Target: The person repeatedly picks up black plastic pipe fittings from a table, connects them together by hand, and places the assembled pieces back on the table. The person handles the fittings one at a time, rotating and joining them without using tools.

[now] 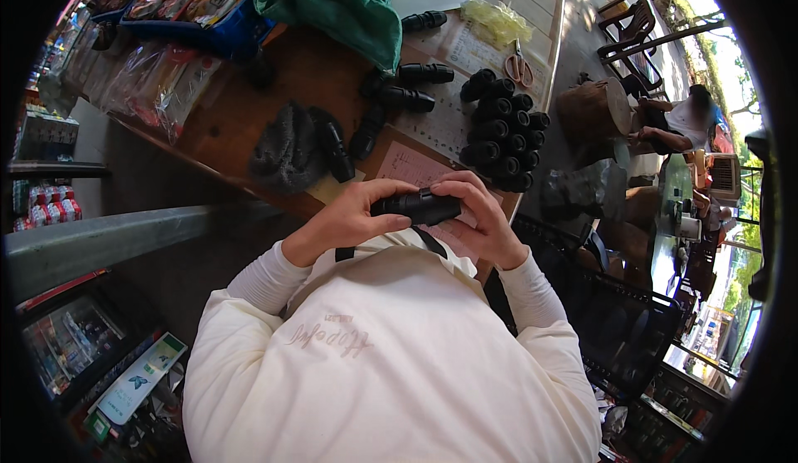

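Observation:
In front of my chest, at the table's near edge, I hold a black plastic pipe coupling level between both hands. My left hand grips its left end, thumb along the near side. The fingers of my right hand wrap over its right end. Beyond them a pink printed sheet lies on the table. Several similar black fittings stand packed together in a cluster to the right. More lie loose farther off, among them one fitting and another beside a dark grey crumpled bag.
Orange-handled scissors and crumpled yellowish plastic lie at the far right of the table. A green cloth-like bag and a blue crate with packets stand far left, near clear plastic bags. A person sits off to the right.

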{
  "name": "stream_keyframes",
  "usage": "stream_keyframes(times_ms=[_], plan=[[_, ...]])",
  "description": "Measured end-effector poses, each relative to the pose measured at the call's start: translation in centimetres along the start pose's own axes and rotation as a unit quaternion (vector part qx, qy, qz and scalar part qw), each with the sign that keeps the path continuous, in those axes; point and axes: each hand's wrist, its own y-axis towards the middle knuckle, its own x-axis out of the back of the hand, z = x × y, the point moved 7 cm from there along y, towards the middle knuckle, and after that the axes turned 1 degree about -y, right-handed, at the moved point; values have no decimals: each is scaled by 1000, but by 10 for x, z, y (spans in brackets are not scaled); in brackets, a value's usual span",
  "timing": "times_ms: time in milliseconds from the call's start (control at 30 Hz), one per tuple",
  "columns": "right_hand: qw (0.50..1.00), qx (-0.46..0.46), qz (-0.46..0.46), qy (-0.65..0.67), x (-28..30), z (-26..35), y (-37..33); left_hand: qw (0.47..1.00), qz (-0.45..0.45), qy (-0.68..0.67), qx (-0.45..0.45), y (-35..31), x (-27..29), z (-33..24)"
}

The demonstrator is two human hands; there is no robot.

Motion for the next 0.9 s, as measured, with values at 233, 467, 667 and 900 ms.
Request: stream_keyframes(times_ms=[233,467,667,900], plan=[[994,25,10,-104,8,18,8,998,-15,42,-39,4,-2,0],[999,0,22,-49,16,6,9,996,-27,34,-80,8,-3,5],[852,-159,0,498,7,-47,-10,975,45,-211,-44,7,-12,10],[747,-107,-26,655,-20,-50,-14,971,77,-206,-90,12,-17,4]])
